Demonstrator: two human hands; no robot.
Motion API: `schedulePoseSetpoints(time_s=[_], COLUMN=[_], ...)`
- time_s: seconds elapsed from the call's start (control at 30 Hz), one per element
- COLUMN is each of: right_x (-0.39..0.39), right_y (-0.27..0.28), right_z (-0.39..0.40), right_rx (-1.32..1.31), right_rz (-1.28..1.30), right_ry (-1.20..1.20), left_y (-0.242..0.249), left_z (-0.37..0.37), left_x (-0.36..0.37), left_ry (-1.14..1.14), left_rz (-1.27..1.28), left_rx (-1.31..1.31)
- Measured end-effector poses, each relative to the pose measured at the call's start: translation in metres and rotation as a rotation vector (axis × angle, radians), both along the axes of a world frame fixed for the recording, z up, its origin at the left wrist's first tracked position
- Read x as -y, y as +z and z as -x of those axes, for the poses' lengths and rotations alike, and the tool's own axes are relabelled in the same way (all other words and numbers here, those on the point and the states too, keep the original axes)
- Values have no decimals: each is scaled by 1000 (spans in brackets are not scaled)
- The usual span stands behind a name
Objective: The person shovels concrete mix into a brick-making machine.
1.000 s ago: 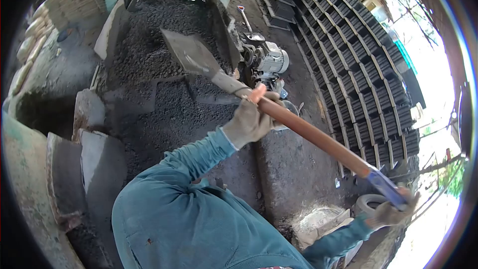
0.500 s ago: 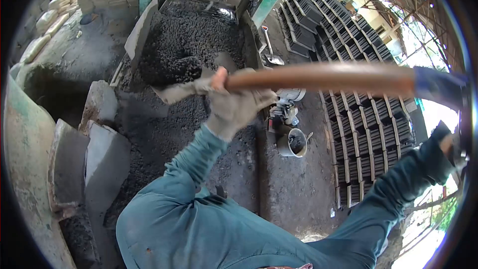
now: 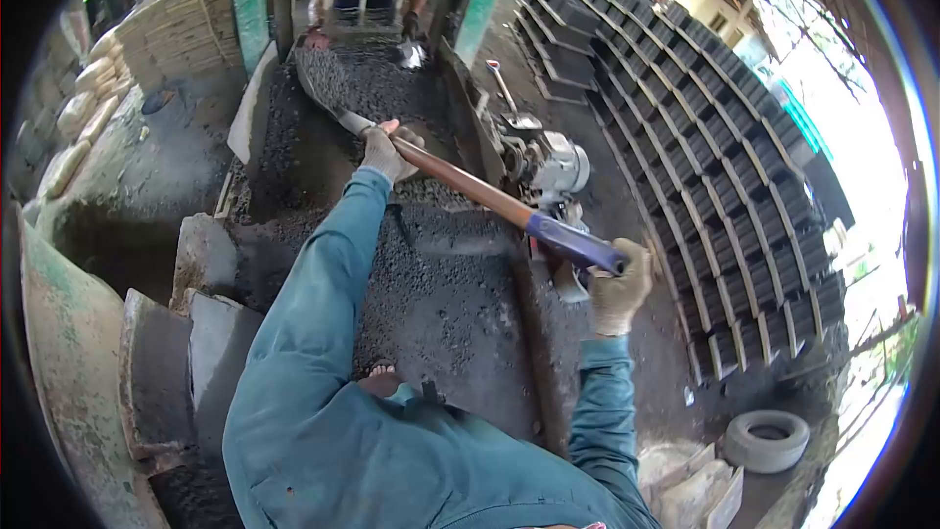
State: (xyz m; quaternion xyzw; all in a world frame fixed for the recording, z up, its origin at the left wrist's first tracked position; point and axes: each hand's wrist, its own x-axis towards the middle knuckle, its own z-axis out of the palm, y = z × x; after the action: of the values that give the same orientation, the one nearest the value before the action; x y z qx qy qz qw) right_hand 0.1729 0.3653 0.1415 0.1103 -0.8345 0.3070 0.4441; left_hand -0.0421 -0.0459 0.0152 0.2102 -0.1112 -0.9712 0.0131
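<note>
A shovel with a brown wooden shaft slants across the view. My left hand, in a light glove, is wrapped round the shaft close to the metal neck. My right hand, also gloved, is closed on the blue grip at the shaft's end. The blade lies at the left side of the trough, with dark grainy mix on it. More dark mix fills the trough beyond my left hand.
Another person's hands show at the trough's far end, one near a shiny metal tool. A motor and a second shovel stand right of the trough. Stacked blocks fill the right; a tyre lies lower right.
The shovel has swung from level across the view to a slant, its blade farther forward into the trough. My right hand has come in from the far right edge; my left hand moved slightly up-left.
</note>
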Motion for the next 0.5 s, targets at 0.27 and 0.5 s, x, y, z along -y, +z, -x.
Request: schedulePoseSetpoints(time_s=[0.27,0.5], right_x=[-106,-125], right_y=[-168,-226], right_z=[-146,-293], right_rx=[850,1042], right_rz=[1336,1697], right_ry=[70,-254], left_y=[-7,-59], left_z=[-156,-274], left_x=[-125,-179], left_ry=[-283,-676], left_rz=[63,14], left_rx=[-73,236])
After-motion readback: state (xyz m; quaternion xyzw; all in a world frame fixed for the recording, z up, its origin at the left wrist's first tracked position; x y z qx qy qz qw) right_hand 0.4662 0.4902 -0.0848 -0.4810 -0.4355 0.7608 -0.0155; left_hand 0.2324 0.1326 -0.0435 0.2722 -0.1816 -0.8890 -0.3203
